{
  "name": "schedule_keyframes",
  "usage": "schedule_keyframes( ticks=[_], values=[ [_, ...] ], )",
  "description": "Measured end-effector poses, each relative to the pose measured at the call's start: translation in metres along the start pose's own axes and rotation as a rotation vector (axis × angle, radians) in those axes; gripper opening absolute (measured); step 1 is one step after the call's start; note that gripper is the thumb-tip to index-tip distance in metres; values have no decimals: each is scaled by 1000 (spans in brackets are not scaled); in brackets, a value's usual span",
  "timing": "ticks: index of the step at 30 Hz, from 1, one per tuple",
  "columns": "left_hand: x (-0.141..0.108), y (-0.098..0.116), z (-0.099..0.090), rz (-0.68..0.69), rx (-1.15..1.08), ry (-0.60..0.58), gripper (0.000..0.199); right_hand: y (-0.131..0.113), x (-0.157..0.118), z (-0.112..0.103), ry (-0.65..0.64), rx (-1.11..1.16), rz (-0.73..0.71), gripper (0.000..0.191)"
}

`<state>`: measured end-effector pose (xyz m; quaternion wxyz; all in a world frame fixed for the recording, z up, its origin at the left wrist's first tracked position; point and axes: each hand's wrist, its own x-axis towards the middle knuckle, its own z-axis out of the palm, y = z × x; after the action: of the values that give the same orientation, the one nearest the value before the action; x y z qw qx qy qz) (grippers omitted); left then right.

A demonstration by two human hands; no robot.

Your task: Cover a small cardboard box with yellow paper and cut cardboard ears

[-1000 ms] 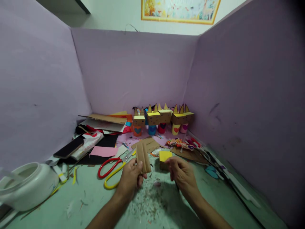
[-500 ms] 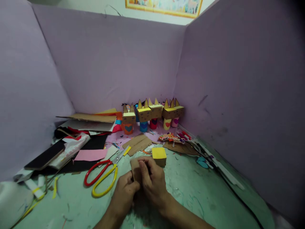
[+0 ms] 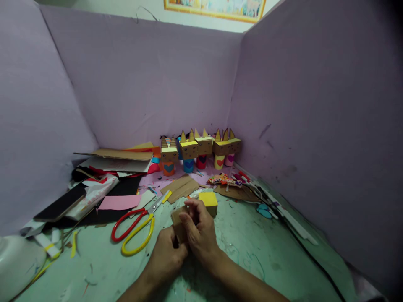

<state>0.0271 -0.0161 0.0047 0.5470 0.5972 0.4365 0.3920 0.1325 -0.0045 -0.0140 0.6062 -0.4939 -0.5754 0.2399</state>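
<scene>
Between my two hands is a small piece of brown cardboard [image 3: 179,220], its lower part hidden by fingers. My left hand [image 3: 169,249] grips its lower left edge, fingers curled in and thumb pressed on it. My right hand [image 3: 201,233] holds it from the right, with the thumb across its face and the fingers behind its edge. Just beyond my right hand sits a small cardboard box with a yellow top [image 3: 208,199]. Scissors [image 3: 138,230] with one red and one yellow handle lie on the green table to the left, blades partly apart.
Several cardboard figures with horns [image 3: 201,147] stand at the back. Stacked cardboard and paper [image 3: 122,155], a pink strip [image 3: 119,202] and black sheets lie left. Cardboard scraps [image 3: 181,188] lie ahead. A black cable [image 3: 302,239] runs along the right, beside purple walls [image 3: 315,126].
My right fingers have lifted and loosened slightly at the cardboard's top edge, and the piece has tilted a little. My left hand has shifted slightly right. The view has moved slightly.
</scene>
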Motion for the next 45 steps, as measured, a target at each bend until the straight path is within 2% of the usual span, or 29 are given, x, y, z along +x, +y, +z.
schedule_keyframes(
  ticks=[2, 5, 8, 11, 15, 19, 24, 26, 33, 38, 40, 42, 45],
  values=[
    [2, 2, -1, -89, -65, 30, 9, -1, 4, -1, -53, 133, 71, 34],
    [5, 2, -6, -208, -203, 22, 15, -4, 11, -3, -145, 390, 322, 46],
    [9, 2, -13, -199, -240, 72, 17, -5, 13, -5, -224, 509, 474, 46],
    [12, 5, -23, -171, -153, 150, 10, -4, 11, -6, -281, 488, 498, 40],
    [14, 12, -31, -190, -45, 142, 3, -3, 7, -6, -320, 388, 455, 27],
    [13, 9, -27, -236, -139, 98, 6, -1, 4, -6, -314, 288, 381, 22],
    [16, -5, -18, -300, -251, 104, 8, 2, 0, -5, -367, -47, 98, 13],
    [18, -8, -19, -311, -251, 98, 8, 3, -1, -5, -387, -115, 32, 13],
    [21, -3, -30, -326, -155, 53, 12, 8, 4, -10, -420, -79, 36, 18],
    [19, 3, -34, -309, -23, -6, 9, 8, 8, -18, -399, -124, -123, 13],
    [17, 3, -35, -304, 33, -9, 8, 5, 8, -20, -357, -40, -24, 10],
    [14, 2, -34, -207, 176, 79, 12, 1, 8, -20, -321, 134, 159, 10],
    [8, -3, -33, 204, 672, 288, 37, -5, 9, -18, -263, 391, 330, 17]
  ],
)
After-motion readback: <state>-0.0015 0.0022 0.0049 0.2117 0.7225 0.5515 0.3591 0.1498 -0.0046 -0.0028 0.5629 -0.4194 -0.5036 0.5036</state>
